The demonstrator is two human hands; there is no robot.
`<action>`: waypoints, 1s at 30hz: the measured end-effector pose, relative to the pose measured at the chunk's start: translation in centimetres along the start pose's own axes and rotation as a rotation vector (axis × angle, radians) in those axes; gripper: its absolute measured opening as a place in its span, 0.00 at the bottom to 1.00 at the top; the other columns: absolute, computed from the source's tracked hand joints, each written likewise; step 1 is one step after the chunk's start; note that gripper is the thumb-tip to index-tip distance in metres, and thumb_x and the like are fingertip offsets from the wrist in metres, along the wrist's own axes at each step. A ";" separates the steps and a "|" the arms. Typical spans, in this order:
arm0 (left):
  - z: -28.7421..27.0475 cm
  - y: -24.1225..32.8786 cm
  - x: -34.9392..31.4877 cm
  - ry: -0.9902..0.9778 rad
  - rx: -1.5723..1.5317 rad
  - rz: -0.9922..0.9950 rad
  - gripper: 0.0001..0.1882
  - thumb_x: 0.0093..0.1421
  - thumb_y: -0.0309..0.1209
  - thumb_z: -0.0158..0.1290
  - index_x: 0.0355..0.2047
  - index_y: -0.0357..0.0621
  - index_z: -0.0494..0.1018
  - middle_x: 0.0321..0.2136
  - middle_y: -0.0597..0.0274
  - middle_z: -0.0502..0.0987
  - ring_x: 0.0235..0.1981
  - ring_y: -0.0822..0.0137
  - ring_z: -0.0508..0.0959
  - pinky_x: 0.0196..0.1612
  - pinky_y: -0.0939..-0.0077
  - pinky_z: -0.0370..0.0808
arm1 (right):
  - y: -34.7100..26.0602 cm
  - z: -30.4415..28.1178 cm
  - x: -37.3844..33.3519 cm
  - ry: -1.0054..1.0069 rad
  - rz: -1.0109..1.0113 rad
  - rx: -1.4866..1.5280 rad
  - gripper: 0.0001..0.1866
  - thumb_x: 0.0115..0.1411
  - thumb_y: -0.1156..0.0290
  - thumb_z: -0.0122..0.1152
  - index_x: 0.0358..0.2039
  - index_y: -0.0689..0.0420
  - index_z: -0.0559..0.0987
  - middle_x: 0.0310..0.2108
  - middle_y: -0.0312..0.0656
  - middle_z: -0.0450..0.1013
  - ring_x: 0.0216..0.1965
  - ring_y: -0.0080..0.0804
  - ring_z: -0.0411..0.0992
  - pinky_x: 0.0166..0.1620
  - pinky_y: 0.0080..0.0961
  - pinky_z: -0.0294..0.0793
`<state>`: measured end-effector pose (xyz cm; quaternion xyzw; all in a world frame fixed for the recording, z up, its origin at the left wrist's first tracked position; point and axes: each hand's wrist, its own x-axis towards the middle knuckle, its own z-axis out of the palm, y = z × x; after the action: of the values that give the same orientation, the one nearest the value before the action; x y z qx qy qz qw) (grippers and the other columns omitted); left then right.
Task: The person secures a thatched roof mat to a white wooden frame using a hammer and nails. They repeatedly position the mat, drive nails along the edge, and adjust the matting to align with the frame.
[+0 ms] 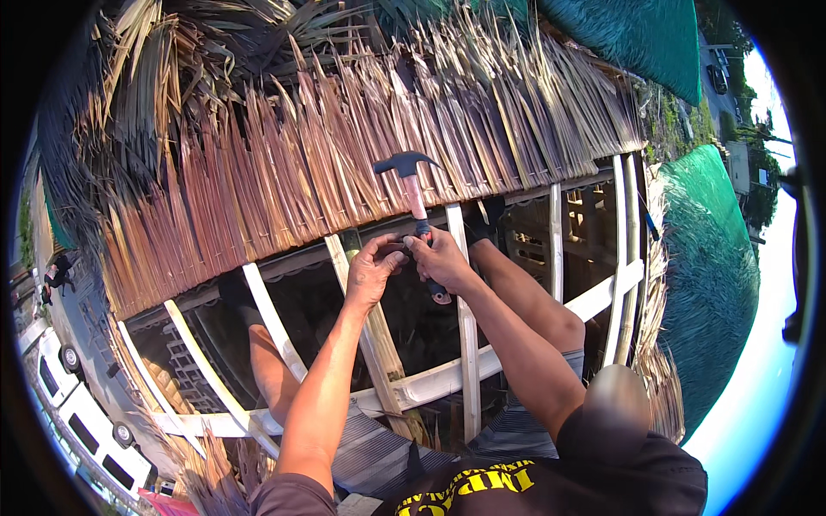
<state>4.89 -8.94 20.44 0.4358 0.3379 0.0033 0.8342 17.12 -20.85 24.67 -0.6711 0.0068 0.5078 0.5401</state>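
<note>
My right hand (442,263) is closed round the black grip of a claw hammer (413,191). The hammer's dark head points away from me over the thatch, and its butt end sticks out below my palm. Close beside it, my left hand (370,277) has thumb and fingers pinched together, fingertips almost at the right hand's. Whatever lies in that pinch is too small to make out. Both hands are above the pale roof strips (375,344), just below the lower edge of the palm-leaf thatch (318,163).
Gaps between the strips drop into a dark interior. My legs straddle the frame, around a pale crosspiece (434,383). Loose dry leaves (142,64) lie at the upper left. A green-covered roof (710,249) stands right. Far below left, a white vehicle (90,421) is on the road.
</note>
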 end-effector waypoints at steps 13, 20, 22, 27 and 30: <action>11.5 0.9 5.4 0.021 1.113 0.250 0.13 0.55 0.29 0.50 0.37 0.42 0.81 0.37 0.45 0.81 0.40 0.43 0.80 0.46 0.56 0.77 | 1.6 -11.0 -1.7 0.315 -0.128 -0.567 0.15 0.64 0.65 0.61 0.30 0.65 0.72 0.21 0.56 0.72 0.23 0.50 0.70 0.31 0.43 0.70; 11.6 -5.1 13.6 0.133 0.978 0.134 0.10 0.58 0.33 0.56 0.38 0.42 0.79 0.33 0.47 0.82 0.37 0.47 0.83 0.42 0.57 0.78 | 6.8 -14.5 -0.4 0.550 -0.022 -0.834 0.14 0.66 0.62 0.56 0.37 0.63 0.70 0.29 0.64 0.76 0.35 0.68 0.76 0.40 0.59 0.73; 11.6 -6.6 15.7 0.184 1.011 0.184 0.09 0.58 0.33 0.57 0.37 0.46 0.80 0.34 0.51 0.83 0.37 0.49 0.83 0.41 0.59 0.78 | 7.8 -14.6 0.0 0.493 0.100 -0.858 0.15 0.66 0.62 0.56 0.37 0.63 0.70 0.29 0.64 0.76 0.34 0.68 0.76 0.39 0.59 0.73; 10.8 -9.6 18.9 0.205 1.149 0.378 0.09 0.57 0.39 0.62 0.36 0.52 0.82 0.36 0.59 0.77 0.41 0.56 0.77 0.46 0.61 0.73 | 7.3 -14.4 0.3 0.486 0.123 -0.855 0.13 0.65 0.64 0.57 0.35 0.63 0.70 0.28 0.62 0.76 0.33 0.67 0.75 0.37 0.59 0.72; 10.4 -10.9 19.2 0.198 1.094 0.440 0.09 0.56 0.38 0.62 0.36 0.53 0.82 0.40 0.62 0.74 0.46 0.55 0.73 0.50 0.56 0.67 | 5.6 -14.3 -0.8 0.499 -0.008 -0.822 0.12 0.65 0.68 0.59 0.32 0.63 0.70 0.27 0.59 0.74 0.30 0.66 0.74 0.34 0.57 0.70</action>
<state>22.41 -17.48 5.83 0.8594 0.2684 0.0420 0.4332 23.25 -34.03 19.83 -0.9304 -0.0679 0.2898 0.2140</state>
